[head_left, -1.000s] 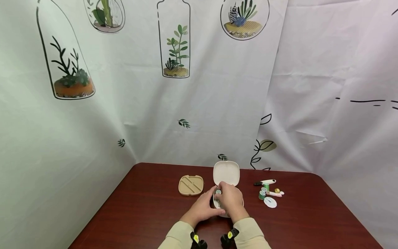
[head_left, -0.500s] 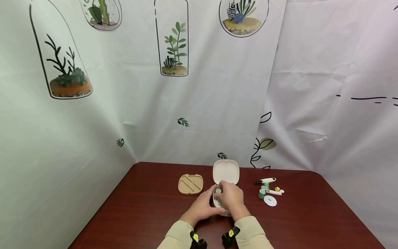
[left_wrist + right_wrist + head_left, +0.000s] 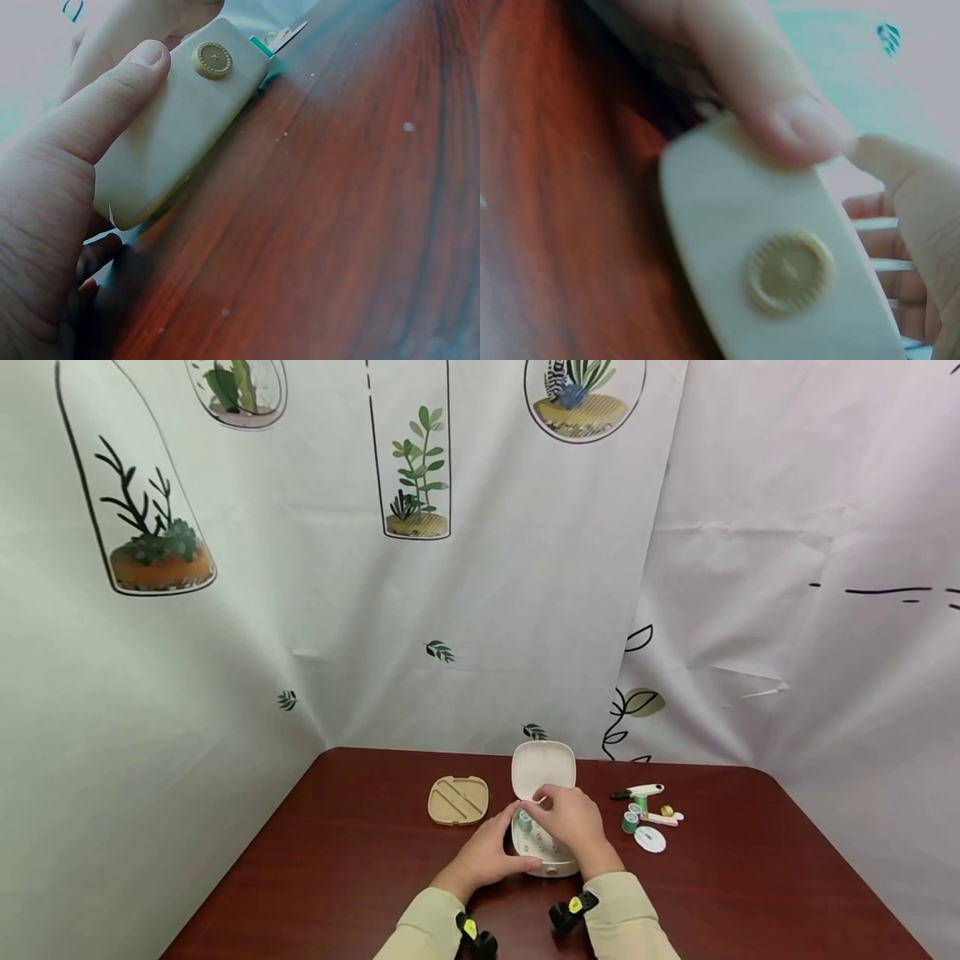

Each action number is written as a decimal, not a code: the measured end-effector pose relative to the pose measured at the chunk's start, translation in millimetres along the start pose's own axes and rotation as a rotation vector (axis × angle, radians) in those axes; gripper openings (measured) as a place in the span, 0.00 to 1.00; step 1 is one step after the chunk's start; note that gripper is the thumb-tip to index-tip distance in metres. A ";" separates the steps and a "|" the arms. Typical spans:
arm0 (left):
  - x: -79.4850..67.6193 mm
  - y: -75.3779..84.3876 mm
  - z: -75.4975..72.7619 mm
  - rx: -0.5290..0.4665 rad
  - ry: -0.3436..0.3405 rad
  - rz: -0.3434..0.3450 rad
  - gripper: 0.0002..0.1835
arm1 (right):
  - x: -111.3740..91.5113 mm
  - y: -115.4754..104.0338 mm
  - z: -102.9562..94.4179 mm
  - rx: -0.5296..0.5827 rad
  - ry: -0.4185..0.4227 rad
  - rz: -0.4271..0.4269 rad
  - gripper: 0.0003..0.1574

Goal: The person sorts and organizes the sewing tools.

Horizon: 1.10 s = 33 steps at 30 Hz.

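A small white box (image 3: 551, 869) stands on the table with its lid (image 3: 543, 768) raised behind it; a round button-like knob (image 3: 213, 60) sits on its front. My left hand (image 3: 480, 860) grips the box at its left side, fingers along the far left edge and thumb pressed against the front. Inside, at the back left corner, is a green thread spool (image 3: 524, 822) with a pale top; the patterned floor shows beside it. Over the back of the box my right hand (image 3: 576, 820) hovers with loosely bent fingers, its thumb close to the left fingertips and no thing visible in it.
Left of the box lies a beige tray (image 3: 459, 801) with diagonal ridges. To the right are green thread spools (image 3: 630, 822), a white disc (image 3: 649, 839), a black-and-white tool (image 3: 637, 792), a pinkish strip (image 3: 660, 819) and a small gold piece (image 3: 667, 811).
My right hand has let go of the green thread spool and moved right and up, uncovering the box's interior. The left hand keeps its hold on the box.
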State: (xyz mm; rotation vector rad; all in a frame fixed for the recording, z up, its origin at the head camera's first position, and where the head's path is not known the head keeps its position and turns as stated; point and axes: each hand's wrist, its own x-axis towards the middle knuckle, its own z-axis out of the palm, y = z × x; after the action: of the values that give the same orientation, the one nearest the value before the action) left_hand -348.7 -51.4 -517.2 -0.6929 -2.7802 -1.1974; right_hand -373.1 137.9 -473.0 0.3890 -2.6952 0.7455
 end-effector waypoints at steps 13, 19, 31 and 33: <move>2.6 0.0 0.1 -0.004 0.005 -0.040 0.57 | 3.4 44.7 -28.7 0.039 0.196 0.039 0.11; 2.9 -1.5 1.8 0.017 0.002 -0.035 0.56 | -0.8 70.7 -36.2 0.018 0.260 0.072 0.12; 3.3 -1.9 2.9 0.033 0.017 -0.019 0.56 | -10.8 104.3 -40.1 0.071 0.415 0.235 0.20; 3.3 -1.6 2.5 0.035 0.017 -0.021 0.56 | -12.5 107.7 -40.6 0.078 0.434 0.265 0.21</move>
State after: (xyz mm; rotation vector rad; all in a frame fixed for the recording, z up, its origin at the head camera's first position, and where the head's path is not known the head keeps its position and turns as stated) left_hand -352.0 -49.3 -519.4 -0.6503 -2.7942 -1.1495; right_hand -389.0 250.9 -492.9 -0.1106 -2.3314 0.8913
